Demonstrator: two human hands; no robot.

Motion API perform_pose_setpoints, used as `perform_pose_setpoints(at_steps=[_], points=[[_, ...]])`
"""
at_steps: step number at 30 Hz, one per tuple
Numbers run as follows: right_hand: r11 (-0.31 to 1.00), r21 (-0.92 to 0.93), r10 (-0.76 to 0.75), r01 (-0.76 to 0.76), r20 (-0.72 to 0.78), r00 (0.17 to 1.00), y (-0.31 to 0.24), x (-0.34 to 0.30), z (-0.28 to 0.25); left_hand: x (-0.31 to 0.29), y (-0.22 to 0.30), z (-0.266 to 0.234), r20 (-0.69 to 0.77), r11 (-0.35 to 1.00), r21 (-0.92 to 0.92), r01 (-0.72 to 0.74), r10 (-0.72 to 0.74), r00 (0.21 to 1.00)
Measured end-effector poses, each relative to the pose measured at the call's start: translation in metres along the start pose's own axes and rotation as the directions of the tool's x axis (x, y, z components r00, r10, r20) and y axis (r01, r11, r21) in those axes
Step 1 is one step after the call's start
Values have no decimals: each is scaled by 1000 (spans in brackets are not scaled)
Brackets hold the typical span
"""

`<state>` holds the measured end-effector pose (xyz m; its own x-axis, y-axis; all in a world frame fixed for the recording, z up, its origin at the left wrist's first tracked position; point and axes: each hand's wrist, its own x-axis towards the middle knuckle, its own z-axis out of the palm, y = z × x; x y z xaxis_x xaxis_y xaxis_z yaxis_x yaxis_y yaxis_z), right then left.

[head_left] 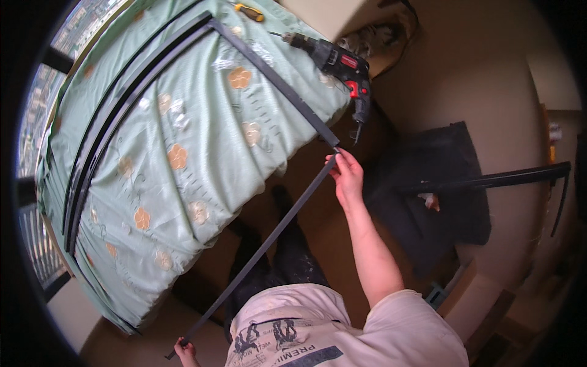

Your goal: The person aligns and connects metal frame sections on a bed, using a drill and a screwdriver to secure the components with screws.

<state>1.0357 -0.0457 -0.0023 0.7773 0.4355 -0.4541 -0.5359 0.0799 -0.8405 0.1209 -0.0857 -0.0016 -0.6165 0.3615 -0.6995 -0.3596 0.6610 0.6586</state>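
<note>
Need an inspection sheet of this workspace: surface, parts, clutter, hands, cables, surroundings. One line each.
Surface: green flowered cloth, wrinkled.
Job's things: long dark strip held off the cloth; straight dark bar and long dark rails lying on it.
Clutter: power drill and yellow-handled screwdriver near the cloth's far edge.
Hands: right hand pinches the strip's upper end; left hand grips near its lower end.
Cables: short dark cord below the drill's handle; its further run can't be made out.
Surroundings: window at left; dark sheet at right, with a black bar across it.
</note>
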Motion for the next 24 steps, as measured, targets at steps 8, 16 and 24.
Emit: perform_pose_setpoints(at_steps=[8,16,24], points=[[981,195,20,-24,25,999,-11,15,-25,-40,24,89,23,977,92,194,-197,980],[990,126,22,-55,247,969,-30,-13,-31,-95,19,97,-427,990,-125,-59,0,904],[996,39,67,-86,345,936,-71,-55,1,-93,26,46,-281,967,-219,-129,64,957]])
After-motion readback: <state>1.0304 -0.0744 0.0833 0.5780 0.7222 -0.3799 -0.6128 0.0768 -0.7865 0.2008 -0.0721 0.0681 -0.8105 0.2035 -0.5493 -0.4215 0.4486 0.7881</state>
